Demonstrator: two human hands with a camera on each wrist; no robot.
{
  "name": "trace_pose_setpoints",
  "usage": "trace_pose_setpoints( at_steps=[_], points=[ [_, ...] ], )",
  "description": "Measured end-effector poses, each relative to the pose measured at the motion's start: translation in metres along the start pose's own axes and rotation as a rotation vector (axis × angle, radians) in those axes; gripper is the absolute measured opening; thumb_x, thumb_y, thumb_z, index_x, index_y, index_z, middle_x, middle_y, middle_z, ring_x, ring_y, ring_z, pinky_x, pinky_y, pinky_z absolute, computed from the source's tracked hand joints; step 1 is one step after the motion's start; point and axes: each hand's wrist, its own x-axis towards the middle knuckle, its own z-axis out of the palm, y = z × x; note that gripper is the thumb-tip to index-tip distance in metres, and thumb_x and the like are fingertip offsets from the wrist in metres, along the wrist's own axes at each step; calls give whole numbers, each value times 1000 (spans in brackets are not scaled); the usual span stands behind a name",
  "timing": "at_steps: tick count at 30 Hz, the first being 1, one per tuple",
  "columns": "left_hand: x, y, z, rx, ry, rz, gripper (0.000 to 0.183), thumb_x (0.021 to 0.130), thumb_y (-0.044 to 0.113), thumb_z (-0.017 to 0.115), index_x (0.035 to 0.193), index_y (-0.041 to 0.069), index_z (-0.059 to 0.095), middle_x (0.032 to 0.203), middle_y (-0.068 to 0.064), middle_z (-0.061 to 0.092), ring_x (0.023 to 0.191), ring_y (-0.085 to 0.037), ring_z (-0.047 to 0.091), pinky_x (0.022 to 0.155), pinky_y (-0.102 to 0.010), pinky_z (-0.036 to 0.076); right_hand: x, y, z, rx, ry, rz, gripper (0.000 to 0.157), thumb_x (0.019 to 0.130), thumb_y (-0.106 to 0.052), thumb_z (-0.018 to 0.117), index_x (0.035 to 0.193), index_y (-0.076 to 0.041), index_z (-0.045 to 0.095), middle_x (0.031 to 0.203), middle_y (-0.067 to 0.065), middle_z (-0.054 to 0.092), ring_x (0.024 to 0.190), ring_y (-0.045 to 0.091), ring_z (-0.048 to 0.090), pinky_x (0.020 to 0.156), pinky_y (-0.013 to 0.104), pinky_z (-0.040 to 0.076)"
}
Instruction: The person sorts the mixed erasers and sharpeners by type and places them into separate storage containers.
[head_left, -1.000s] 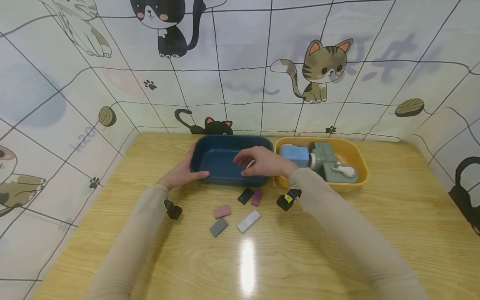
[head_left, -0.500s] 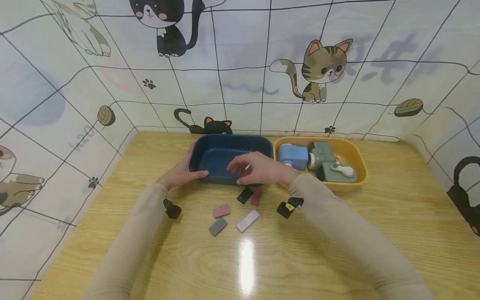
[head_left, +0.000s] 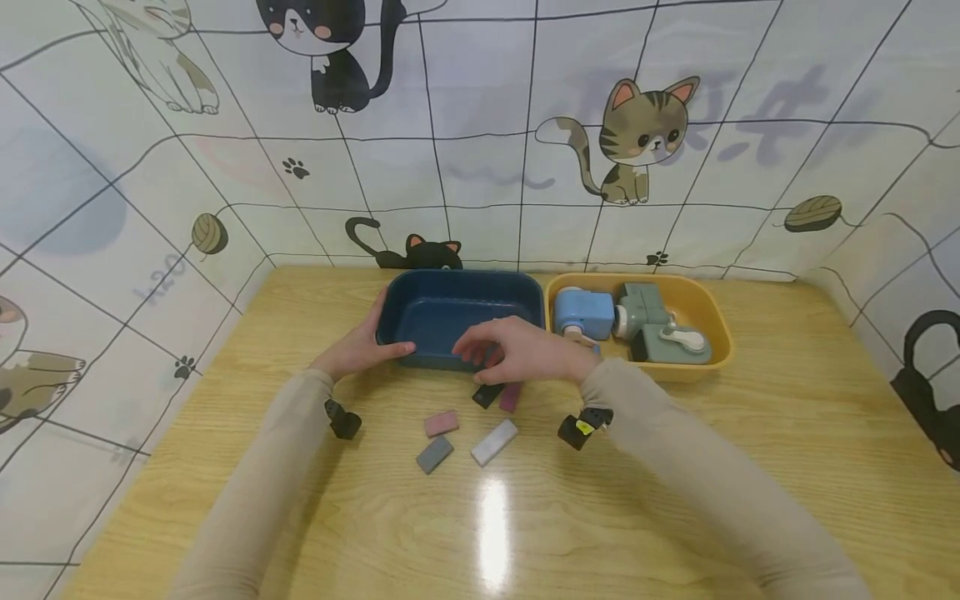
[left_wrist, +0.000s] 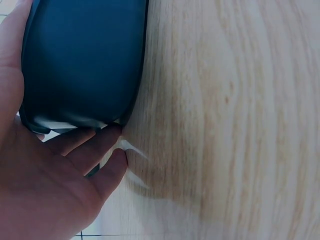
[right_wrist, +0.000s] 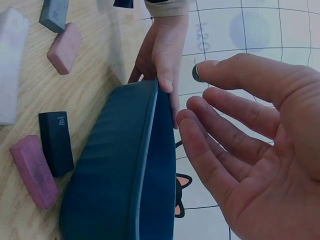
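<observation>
My left hand (head_left: 363,346) holds the left end of a blue plastic bin (head_left: 435,321), thumb at its front corner and fingers along the end wall. Above the bin's front edge hovers my right hand (head_left: 528,350), fingers loosely bent and nothing between them, as the right wrist view also shows. Just in front of the bin lie a black eraser (right_wrist: 57,142) marked 4B and a purple eraser (right_wrist: 34,172), side by side. Nearer to me are a pink eraser (head_left: 441,423), a grey eraser (head_left: 434,455) and a longer white block (head_left: 494,442), likely an eraser.
Right of the blue bin stands a yellow bin (head_left: 718,333). Inside it sit a blue plastic object (head_left: 585,314) and grey-green objects (head_left: 678,343), one with a white handle-like part. Behind both bins rises a cat-print cloth (head_left: 487,183). The wooden table (head_left: 375,533) extends toward me.
My right hand has moved toward me, from over the bin's inside to its front edge, and now partly covers the black eraser. The left hand stays at the bin.
</observation>
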Motion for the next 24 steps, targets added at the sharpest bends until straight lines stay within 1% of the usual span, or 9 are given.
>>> trace_pose_setpoints(
  at_steps=[2,4,7,8,11,15,17,21,24],
  points=[
    [-3,8,-1,-10,-9,-8,108,90,33,69,153,18,-18,159,-13,-12,144,-38,1,111,-58,11,-1,1,2,-4,-3,-7,38,87,-4,70,123,-3,61,111,11,63,100,25,59,81,27,51],
    [-10,21,-3,-17,-18,-12,105,91,27,67,153,13,-16,159,-16,-12,144,-40,1,111,-58,10,-3,1,3,2,-10,-5,38,87,-4,70,124,-3,61,111,13,62,100,25,59,82,27,51],
    [-10,21,-3,-14,-22,-17,105,91,26,67,153,12,-16,159,-16,-12,143,-40,1,111,-58,11,-5,1,4,11,-19,-5,38,87,-4,70,124,-3,61,110,10,63,101,27,59,82,28,51],
    [-9,19,-3,-9,-20,-12,105,91,28,67,153,13,-16,159,-16,-13,144,-40,1,111,-58,11,-6,1,4,14,-21,-5,38,87,-4,70,124,-3,61,109,8,63,101,27,59,83,29,51],
    [0,1,-1,1,-12,-5,109,89,37,69,153,19,-18,160,-11,-13,144,-38,1,111,-58,11,-8,1,6,36,-33,13,37,87,-4,69,124,-4,61,108,5,63,99,24,60,81,28,52],
    [-1,2,-1,7,-10,-2,109,89,40,68,153,21,-19,160,-10,-13,144,-36,0,112,-57,10,-12,-1,8,94,-60,61,38,88,-1,67,125,-5,60,109,6,61,95,18,62,72,27,54],
    [-1,3,-1,7,-10,-2,110,89,41,68,153,21,-19,160,-10,-13,144,-36,0,112,-57,10,-14,-2,9,105,-68,71,38,88,0,67,125,-4,60,110,7,61,93,18,63,70,27,54],
    [0,3,0,9,-8,-2,111,88,41,69,152,22,-19,160,-11,-13,144,-37,0,112,-57,10,-17,-2,12,52,-64,42,38,87,-1,68,124,-3,61,110,5,62,96,23,62,80,28,52],
    [0,2,-1,13,-7,-3,111,89,41,69,152,22,-19,160,-10,-13,144,-37,1,112,-57,11,-18,0,14,16,-69,20,38,86,-2,69,123,-3,62,109,4,63,99,26,61,82,28,51]
  ],
)
